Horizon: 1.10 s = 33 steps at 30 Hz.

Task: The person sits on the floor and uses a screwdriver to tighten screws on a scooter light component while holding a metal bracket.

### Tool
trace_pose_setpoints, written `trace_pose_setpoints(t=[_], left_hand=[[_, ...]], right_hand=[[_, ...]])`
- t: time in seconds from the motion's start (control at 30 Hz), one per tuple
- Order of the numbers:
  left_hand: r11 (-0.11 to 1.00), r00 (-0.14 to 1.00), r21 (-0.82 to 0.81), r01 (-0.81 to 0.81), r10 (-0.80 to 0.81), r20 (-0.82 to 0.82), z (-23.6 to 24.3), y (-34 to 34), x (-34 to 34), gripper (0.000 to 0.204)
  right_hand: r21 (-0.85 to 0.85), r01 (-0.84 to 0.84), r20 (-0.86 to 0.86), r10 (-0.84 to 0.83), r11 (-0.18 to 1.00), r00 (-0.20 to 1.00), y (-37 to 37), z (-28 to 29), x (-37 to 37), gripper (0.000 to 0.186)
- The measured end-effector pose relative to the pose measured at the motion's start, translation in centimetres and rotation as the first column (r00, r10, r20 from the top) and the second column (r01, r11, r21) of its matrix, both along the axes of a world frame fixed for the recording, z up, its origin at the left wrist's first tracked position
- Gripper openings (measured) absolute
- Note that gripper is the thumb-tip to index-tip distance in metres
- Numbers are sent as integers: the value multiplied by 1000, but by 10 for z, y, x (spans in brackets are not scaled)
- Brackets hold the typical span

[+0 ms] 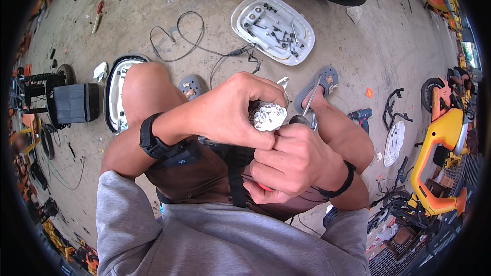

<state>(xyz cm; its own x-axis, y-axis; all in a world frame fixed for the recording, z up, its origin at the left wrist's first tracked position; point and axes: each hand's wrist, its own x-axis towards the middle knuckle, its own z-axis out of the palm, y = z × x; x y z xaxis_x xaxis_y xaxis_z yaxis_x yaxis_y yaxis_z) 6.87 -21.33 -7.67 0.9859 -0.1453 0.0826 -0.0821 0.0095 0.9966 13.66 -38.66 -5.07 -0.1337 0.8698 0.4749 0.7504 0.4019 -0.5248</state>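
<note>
My left hand (pixel 230 110), closed, holds a crumpled silver foil piece (pixel 267 117) between curled fingers and thumb, above my lap. Just below and right of it, touching it, my right hand (pixel 289 163) is wrapped around a tool with a slim metal shaft (pixel 309 99) and a dark section (pixel 298 120); the shaft points up and away. A bit of red shows beneath my right fingers, probably part of its handle. Whether the tool touches the foil is hidden.
A white plastic shell (pixel 302 53) with small parts lies ahead on the concrete floor, beside a cable (pixel 180 28). A drill (pixel 362 117) lies right of my leg. Yellow scooter bodywork (pixel 434 138) stands right; a dark box (pixel 75 103) and another shell (pixel 113 84) are left.
</note>
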Motion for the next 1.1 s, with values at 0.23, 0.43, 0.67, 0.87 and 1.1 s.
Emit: trace_pose_setpoints(t=[0.23,0.43,0.67,0.87,1.1], left_hand=[[1000,1000,-10,-4,4,12,0,0,0,18],[1000,1000,-10,-3,3,8,1,0,0,17],[1000,999,-12,-7,7,51,1,3,0,16],[998,991,-56,-6,13,133,2,4,-2,14],[993,984,-111,-34,53,169,9,5,-3,15]], right_hand=[[-3,-2,-10,2,1000,1000,1,1,0,28],[-6,-7,-4,7,1000,1000,1,1,0,28],[29,-4,-2,4,1000,1000,0,-1,-2,28],[96,7,16,-8,995,1000,-3,1,-4,27],[185,2,15,-5,983,1000,-4,0,-5,26]])
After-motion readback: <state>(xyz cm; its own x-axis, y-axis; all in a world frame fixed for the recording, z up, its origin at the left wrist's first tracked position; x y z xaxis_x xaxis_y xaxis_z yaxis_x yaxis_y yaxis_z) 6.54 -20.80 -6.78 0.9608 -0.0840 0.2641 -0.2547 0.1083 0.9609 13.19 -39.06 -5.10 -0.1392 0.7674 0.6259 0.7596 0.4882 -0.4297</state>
